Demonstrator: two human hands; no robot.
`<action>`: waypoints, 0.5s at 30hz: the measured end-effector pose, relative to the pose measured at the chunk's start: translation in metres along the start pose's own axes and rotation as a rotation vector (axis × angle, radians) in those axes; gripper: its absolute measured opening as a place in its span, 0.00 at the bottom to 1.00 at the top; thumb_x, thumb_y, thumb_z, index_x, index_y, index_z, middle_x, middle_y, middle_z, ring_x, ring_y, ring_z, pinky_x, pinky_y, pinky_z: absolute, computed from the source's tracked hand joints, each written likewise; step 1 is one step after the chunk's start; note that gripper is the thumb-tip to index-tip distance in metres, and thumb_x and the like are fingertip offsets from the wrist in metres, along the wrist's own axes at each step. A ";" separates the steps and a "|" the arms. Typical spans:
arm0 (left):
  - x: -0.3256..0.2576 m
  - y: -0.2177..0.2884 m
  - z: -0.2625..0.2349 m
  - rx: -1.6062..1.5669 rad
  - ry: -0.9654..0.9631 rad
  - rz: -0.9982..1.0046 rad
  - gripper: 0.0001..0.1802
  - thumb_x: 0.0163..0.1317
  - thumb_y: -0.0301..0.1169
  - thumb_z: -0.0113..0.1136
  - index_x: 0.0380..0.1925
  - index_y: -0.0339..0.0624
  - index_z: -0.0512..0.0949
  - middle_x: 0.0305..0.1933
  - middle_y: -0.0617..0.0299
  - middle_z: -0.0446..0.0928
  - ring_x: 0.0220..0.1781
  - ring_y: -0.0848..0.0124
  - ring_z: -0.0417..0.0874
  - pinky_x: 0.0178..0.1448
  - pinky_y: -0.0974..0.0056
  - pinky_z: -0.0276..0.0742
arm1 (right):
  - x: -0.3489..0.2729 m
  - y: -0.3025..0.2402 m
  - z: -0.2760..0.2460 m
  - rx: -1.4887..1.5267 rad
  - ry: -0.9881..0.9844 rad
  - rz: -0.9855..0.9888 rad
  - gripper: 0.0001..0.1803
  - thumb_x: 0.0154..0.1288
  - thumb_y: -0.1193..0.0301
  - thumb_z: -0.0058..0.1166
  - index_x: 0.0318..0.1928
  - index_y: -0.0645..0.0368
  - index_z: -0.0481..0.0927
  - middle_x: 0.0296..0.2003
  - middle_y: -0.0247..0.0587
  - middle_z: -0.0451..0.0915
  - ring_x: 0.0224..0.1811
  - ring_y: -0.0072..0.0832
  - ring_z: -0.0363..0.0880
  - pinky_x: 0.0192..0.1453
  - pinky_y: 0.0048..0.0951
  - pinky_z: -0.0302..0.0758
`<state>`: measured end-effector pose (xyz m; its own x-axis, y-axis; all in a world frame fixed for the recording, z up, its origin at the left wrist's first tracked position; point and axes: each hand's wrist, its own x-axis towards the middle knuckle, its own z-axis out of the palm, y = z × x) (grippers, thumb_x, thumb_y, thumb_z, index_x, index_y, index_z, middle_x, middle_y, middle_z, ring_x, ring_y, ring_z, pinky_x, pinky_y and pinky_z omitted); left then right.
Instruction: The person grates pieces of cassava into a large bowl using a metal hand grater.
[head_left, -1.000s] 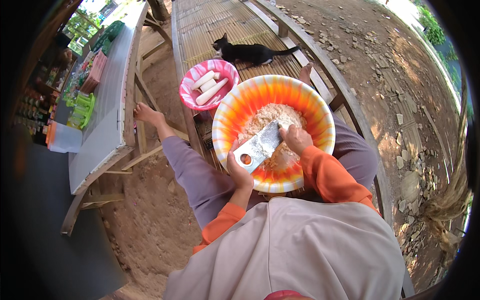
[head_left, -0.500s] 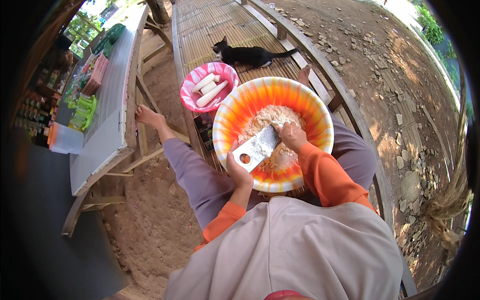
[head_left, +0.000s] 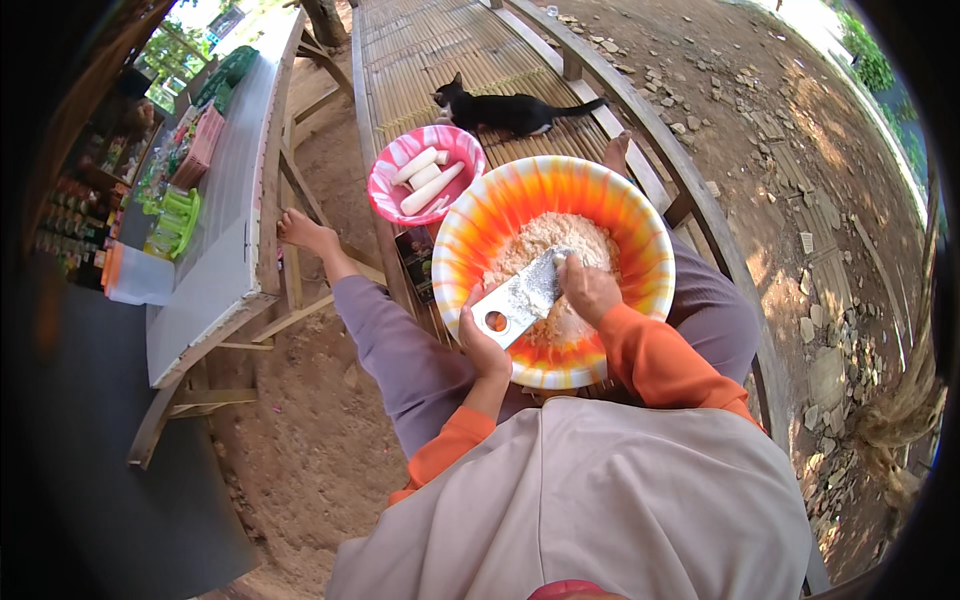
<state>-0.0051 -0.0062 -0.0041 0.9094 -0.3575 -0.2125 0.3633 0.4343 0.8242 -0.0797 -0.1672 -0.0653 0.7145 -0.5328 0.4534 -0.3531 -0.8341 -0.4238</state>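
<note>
The left hand (head_left: 486,345) is gripping the metal grater (head_left: 524,297) by its holed end, fingers closed around the edges; the rough part is slanting away from them over the orange-and-white bowl (head_left: 500,200). At the grater's far end, the right hand (head_left: 592,290) is pinching a small pale piece (head_left: 559,260), mostly hidden by its fingers. The grater is looking light and stiff, probably slick where damp pulp is clinging, so the smooth holed end is offering the safest hold. The piece is likely firm yet slippery, leaving the right fingertips little clearance. Just beyond them, soft-looking shreds (head_left: 560,232) are heaping in the bowl.

Ahead of the left fingers, a pink-and-white basin (head_left: 380,160) is holding peeled white roots (head_left: 434,187) on the slatted bamboo table (head_left: 420,40); farther out, a black-and-white cat (head_left: 512,113) is facing left. Well left of the fingers, a white-topped table (head_left: 215,300) is carrying a pink basket (head_left: 198,148); stony ground (head_left: 740,150) is stretching to their right.
</note>
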 end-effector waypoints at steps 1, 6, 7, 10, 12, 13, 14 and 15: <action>0.001 0.000 -0.002 0.009 0.007 0.015 0.26 0.68 0.39 0.28 0.56 0.30 0.64 0.55 0.46 0.70 0.56 0.61 0.71 0.62 0.62 0.64 | 0.002 -0.030 -0.026 0.010 -0.182 -0.026 0.09 0.63 0.67 0.46 0.35 0.59 0.65 0.13 0.52 0.71 0.15 0.48 0.72 0.19 0.48 0.68; -0.005 0.006 0.005 0.048 -0.007 -0.017 0.27 0.68 0.40 0.27 0.57 0.31 0.63 0.56 0.46 0.68 0.57 0.59 0.71 0.62 0.58 0.64 | 0.011 -0.016 -0.023 0.042 -0.319 0.216 0.13 0.65 0.62 0.39 0.33 0.60 0.66 0.22 0.56 0.76 0.26 0.51 0.76 0.33 0.48 0.71; -0.003 0.004 0.003 0.045 -0.010 -0.005 0.27 0.68 0.40 0.28 0.56 0.31 0.63 0.56 0.46 0.69 0.56 0.59 0.71 0.62 0.60 0.64 | 0.017 -0.011 -0.018 0.058 -0.327 0.228 0.14 0.65 0.61 0.38 0.34 0.60 0.67 0.24 0.56 0.77 0.29 0.51 0.76 0.35 0.48 0.71; 0.000 -0.003 -0.004 0.019 0.001 0.014 0.26 0.69 0.40 0.29 0.55 0.30 0.65 0.54 0.46 0.70 0.56 0.60 0.71 0.62 0.62 0.64 | 0.028 -0.016 -0.018 0.093 -0.431 0.303 0.16 0.66 0.60 0.34 0.36 0.60 0.69 0.31 0.56 0.78 0.37 0.51 0.76 0.43 0.48 0.69; 0.000 -0.003 -0.004 -0.025 0.014 0.006 0.26 0.69 0.40 0.29 0.55 0.30 0.65 0.55 0.46 0.70 0.56 0.60 0.71 0.62 0.62 0.64 | 0.011 -0.039 -0.036 0.160 -0.479 0.267 0.16 0.65 0.60 0.36 0.34 0.61 0.69 0.29 0.56 0.78 0.35 0.52 0.76 0.41 0.48 0.70; 0.000 -0.002 -0.002 -0.009 0.006 0.019 0.26 0.69 0.40 0.29 0.55 0.30 0.65 0.55 0.46 0.70 0.56 0.60 0.71 0.62 0.62 0.64 | 0.001 -0.047 -0.047 0.253 -0.529 0.231 0.16 0.65 0.61 0.36 0.34 0.61 0.68 0.27 0.57 0.77 0.32 0.52 0.76 0.39 0.48 0.70; -0.001 0.000 -0.002 0.009 0.005 0.030 0.26 0.69 0.40 0.29 0.55 0.30 0.65 0.55 0.45 0.70 0.56 0.60 0.71 0.62 0.62 0.64 | 0.004 -0.068 -0.072 0.141 -0.556 0.156 0.15 0.65 0.61 0.39 0.35 0.62 0.65 0.21 0.55 0.76 0.26 0.51 0.76 0.33 0.48 0.70; -0.002 0.001 -0.001 0.031 -0.005 0.035 0.26 0.69 0.40 0.29 0.55 0.30 0.65 0.55 0.45 0.70 0.56 0.60 0.71 0.62 0.62 0.64 | -0.001 -0.062 -0.068 0.110 -0.468 0.133 0.15 0.65 0.61 0.40 0.36 0.62 0.65 0.19 0.54 0.75 0.25 0.51 0.75 0.32 0.48 0.70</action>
<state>-0.0069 -0.0042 -0.0037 0.9203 -0.3471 -0.1806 0.3249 0.4205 0.8471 -0.0993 -0.1252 0.0138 0.8711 -0.4910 -0.0003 -0.4117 -0.7301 -0.5454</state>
